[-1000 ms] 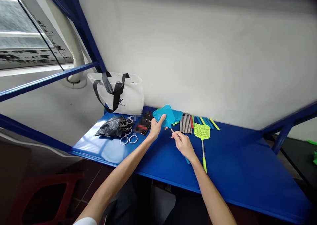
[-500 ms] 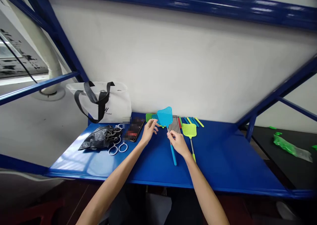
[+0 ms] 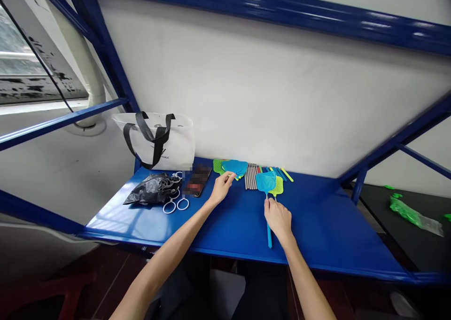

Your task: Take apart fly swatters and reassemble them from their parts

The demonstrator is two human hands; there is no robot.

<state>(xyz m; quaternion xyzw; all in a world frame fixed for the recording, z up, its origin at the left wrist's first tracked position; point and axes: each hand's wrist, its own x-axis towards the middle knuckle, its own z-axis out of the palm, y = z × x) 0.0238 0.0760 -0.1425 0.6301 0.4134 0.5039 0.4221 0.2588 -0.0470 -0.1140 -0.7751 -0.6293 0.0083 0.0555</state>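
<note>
While right hand (image 3: 278, 216) grips blue swatter (image 3: 265, 183), left hand (image 3: 221, 188) touches swatter heads (image 3: 232, 167).

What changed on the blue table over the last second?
The right hand carried the blue fly swatter rightward and lowered it over the green fly swatter. The left hand let go of its head and reached to the pile of swatter heads. The metal rods, rings, black bag and tote bag stayed put.

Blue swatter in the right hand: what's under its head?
The blue swatter held by the right hand overlaps a green swatter; only the green head's right part shows, its handle hidden.
</note>
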